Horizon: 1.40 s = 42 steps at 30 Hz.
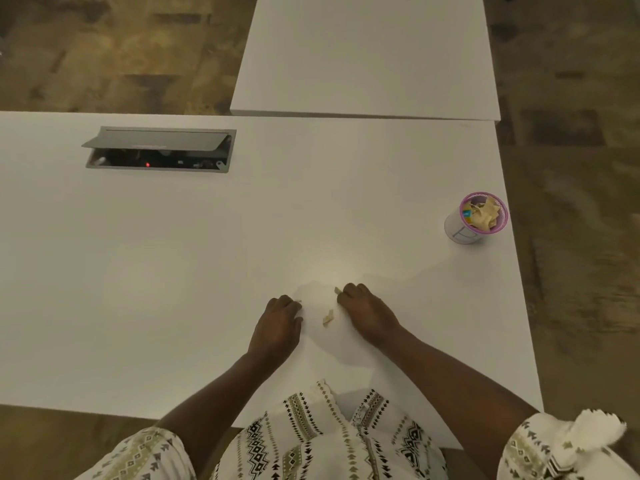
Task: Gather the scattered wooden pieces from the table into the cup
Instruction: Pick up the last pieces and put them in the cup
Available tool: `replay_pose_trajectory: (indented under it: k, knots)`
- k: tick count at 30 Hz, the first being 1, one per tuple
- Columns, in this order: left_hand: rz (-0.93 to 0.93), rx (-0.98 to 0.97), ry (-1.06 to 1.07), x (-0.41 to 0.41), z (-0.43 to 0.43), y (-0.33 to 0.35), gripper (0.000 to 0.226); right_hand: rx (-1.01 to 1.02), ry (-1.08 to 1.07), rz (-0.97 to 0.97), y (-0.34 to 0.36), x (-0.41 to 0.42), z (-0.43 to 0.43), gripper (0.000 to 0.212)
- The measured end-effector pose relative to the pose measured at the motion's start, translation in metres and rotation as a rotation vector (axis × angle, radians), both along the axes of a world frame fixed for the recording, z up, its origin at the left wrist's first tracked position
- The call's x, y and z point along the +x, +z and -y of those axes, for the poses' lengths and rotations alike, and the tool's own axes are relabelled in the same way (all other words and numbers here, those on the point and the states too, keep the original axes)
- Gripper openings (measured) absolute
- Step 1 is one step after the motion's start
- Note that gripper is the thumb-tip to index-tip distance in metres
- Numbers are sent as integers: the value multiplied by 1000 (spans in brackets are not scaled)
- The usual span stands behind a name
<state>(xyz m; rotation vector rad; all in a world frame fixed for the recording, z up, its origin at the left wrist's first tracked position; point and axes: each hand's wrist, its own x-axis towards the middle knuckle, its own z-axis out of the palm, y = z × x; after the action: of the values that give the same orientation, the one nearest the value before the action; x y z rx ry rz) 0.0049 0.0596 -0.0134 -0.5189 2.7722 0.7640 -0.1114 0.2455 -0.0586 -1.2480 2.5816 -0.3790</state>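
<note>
pale, flat wooden pieces (327, 318) lie on the smooth white worktop (173, 271) between curled hands; left hand (280, 323) and right hand (367, 313) each pinch a sliver. pink-rimmed cup (476, 219) stands well apart.

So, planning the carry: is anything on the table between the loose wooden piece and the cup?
Nothing visible: bare table lies between the piece and the cup, far right near the edge.
</note>
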Motion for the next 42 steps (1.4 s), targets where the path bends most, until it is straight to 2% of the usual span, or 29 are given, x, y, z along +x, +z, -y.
replay_pose_trajectory:
  k: [3, 6, 11, 15, 19, 23, 24, 30, 32, 36, 42]
  knots:
    - [-2, 10, 8, -5, -5, 1, 27, -122, -281, 245, 6, -10, -2, 12]
    - [-11, 33, 36, -12, -12, 1, 25, -249, -612, 509, 19, -22, -9, 17]
    - [-52, 88, 97, -37, -32, 7, 24, -322, -783, 538, 38, -43, -37, 13]
    - [-121, 202, 108, -80, -61, 21, 25, -393, -872, 499, 56, -71, -64, 14]
    - [-198, 295, 33, -139, -102, 44, 28, -470, -963, 451, 84, -115, -94, 15]
    - [-255, 331, -80, -201, -143, 64, 29, -518, -1155, 554, 97, -168, -126, 8]
    - [-259, 337, -103, -216, -152, 68, 30, -522, -1175, 558, 99, -180, -132, 5]
    - [-189, 367, -191, -282, -191, 87, 40, -434, -1159, 606, 104, -230, -147, 26]
    - [-155, 361, -228, -293, -197, 88, 50, -413, -1140, 645, 111, -235, -147, 27]
    - [-132, 348, -283, -301, -201, 83, 54, -462, -1149, 778, 122, -239, -153, 36]
    - [-142, 368, -279, -302, -200, 80, 62, -428, -1097, 763, 134, -236, -161, 29]
